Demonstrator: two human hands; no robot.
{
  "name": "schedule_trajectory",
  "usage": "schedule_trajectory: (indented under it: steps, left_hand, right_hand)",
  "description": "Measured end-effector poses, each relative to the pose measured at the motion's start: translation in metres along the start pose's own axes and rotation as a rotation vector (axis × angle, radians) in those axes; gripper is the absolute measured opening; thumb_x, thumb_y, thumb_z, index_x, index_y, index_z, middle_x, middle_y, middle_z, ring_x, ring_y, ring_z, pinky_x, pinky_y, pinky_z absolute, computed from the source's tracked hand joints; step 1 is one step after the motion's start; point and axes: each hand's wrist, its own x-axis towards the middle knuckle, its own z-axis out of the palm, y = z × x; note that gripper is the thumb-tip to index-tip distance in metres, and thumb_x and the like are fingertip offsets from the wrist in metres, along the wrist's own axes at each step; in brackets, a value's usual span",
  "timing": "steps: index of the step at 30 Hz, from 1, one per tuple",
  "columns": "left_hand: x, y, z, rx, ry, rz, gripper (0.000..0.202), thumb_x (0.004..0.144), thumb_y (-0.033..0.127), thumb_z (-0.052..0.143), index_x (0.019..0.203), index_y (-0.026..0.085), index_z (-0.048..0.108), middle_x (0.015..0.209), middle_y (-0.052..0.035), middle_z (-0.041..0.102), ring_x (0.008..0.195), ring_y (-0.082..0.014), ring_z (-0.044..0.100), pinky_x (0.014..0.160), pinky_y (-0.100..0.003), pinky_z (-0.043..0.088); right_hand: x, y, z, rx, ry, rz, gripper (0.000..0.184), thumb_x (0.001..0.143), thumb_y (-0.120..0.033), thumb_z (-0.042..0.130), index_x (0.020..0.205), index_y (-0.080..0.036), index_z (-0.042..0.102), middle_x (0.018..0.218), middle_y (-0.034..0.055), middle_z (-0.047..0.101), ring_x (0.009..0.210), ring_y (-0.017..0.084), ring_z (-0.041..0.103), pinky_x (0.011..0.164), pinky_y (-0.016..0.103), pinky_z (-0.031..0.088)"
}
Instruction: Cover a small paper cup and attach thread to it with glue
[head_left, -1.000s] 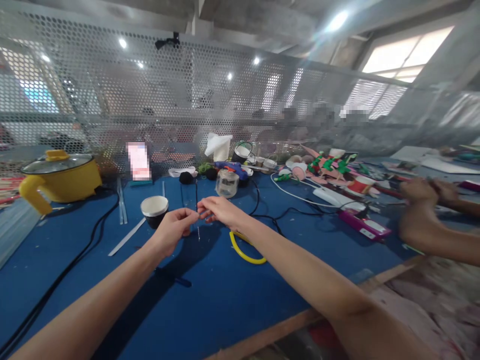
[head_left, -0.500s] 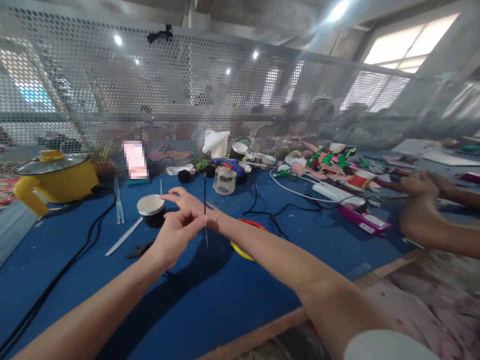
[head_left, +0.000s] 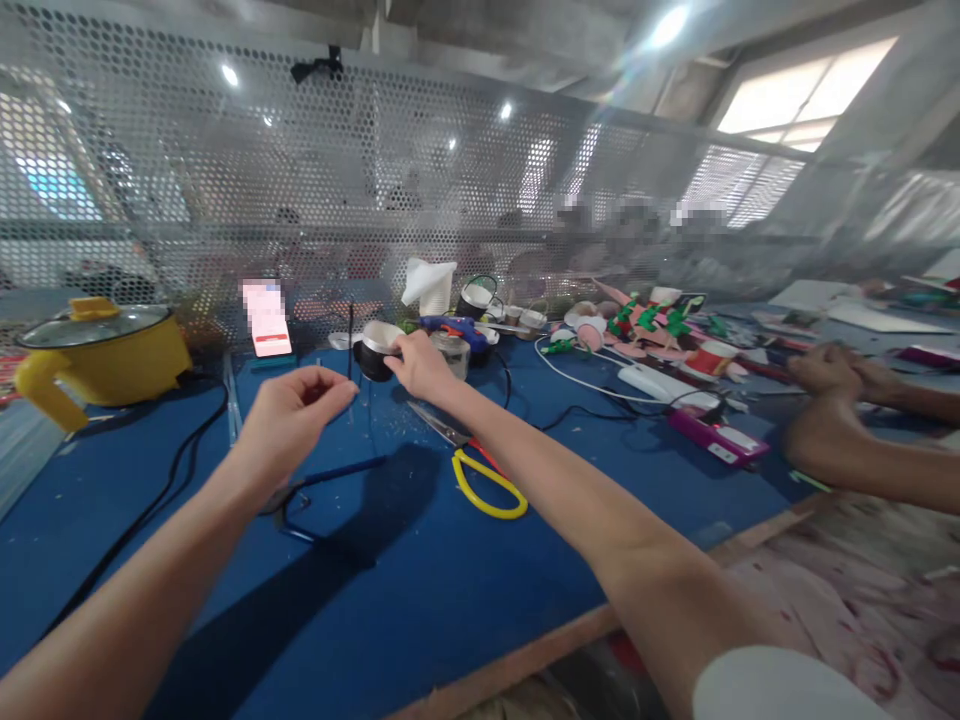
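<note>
Pinched between the thumb and fingers of my left hand (head_left: 292, 415) is a thin black strip (head_left: 351, 325), which stands upright above the fingertips. My right hand (head_left: 424, 365) grips the rim of a small cup, black outside and white inside (head_left: 373, 362), a short way right of the strip. Below my right forearm lies a pair of scissors (head_left: 491, 490) with yellow and red handles, its blades pointing toward the cup. Dark-handled pliers (head_left: 277, 502) are partly hidden beneath my left wrist.
At left stands a yellow electric pot (head_left: 112, 355) with a black cord. A phone (head_left: 266, 320) leans against the mesh screen. Behind my right hand are a clear jar (head_left: 451, 352) and a blue glue gun (head_left: 454, 325). Right, a purple power strip (head_left: 718, 438) lies near another person's arms (head_left: 847, 420).
My right hand has lifted the cup and carried it to the right. My left hand has moved left and up with the black strip. The scissors are now more exposed.
</note>
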Motion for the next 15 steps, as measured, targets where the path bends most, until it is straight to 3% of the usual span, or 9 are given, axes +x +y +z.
schedule_trajectory:
  steps: [4, 8, 12, 15]
  left_hand:
    - [0.004, 0.015, -0.021, 0.158, 0.038, 0.038, 0.010, 0.061, 0.025, 0.063, 0.057, 0.016, 0.060, 0.047, 0.0022, 0.050, 0.042, -0.0075, 0.039, 0.040, -0.019, 0.027]
    - [0.003, 0.019, -0.027, 0.384, 0.063, 0.110, 0.007, 0.059, 0.021, 0.063, 0.055, 0.017, 0.062, 0.042, 0.0024, 0.051, 0.040, -0.0079, 0.039, 0.039, -0.019, 0.027]
    - [0.006, 0.005, -0.017, 0.250, -0.111, 0.004, 0.010, 0.058, 0.025, 0.064, 0.056, 0.015, 0.062, 0.048, 0.0009, 0.054, 0.044, -0.0087, 0.042, 0.041, -0.019, 0.029]
    - [0.009, -0.008, -0.007, 0.105, -0.213, -0.094, 0.014, 0.058, 0.027, 0.064, 0.054, 0.014, 0.059, 0.049, 0.0022, 0.049, 0.043, -0.0058, 0.036, 0.041, -0.018, 0.026]
  right_hand:
    - [-0.007, 0.008, 0.006, -0.028, -0.073, 0.053, 0.023, 0.080, -0.025, 0.047, 0.097, -0.012, 0.056, 0.103, 0.0151, 0.048, 0.090, 0.024, 0.054, 0.078, 0.035, 0.042]
    - [-0.005, 0.006, 0.018, -0.001, -0.133, 0.053, 0.019, 0.077, -0.024, 0.052, 0.092, -0.015, 0.059, 0.098, 0.0124, 0.053, 0.091, 0.024, 0.053, 0.080, 0.036, 0.040]
    - [-0.008, 0.003, 0.016, 0.094, -0.099, -0.003, 0.034, 0.075, -0.020, 0.054, 0.108, -0.015, 0.053, 0.106, 0.0123, 0.052, 0.101, 0.023, 0.048, 0.088, 0.037, 0.036]
    - [-0.021, 0.000, 0.004, 0.205, -0.058, -0.046, 0.034, 0.082, -0.019, 0.042, 0.115, -0.013, 0.047, 0.112, 0.0123, 0.051, 0.097, 0.018, 0.051, 0.085, 0.033, 0.038]
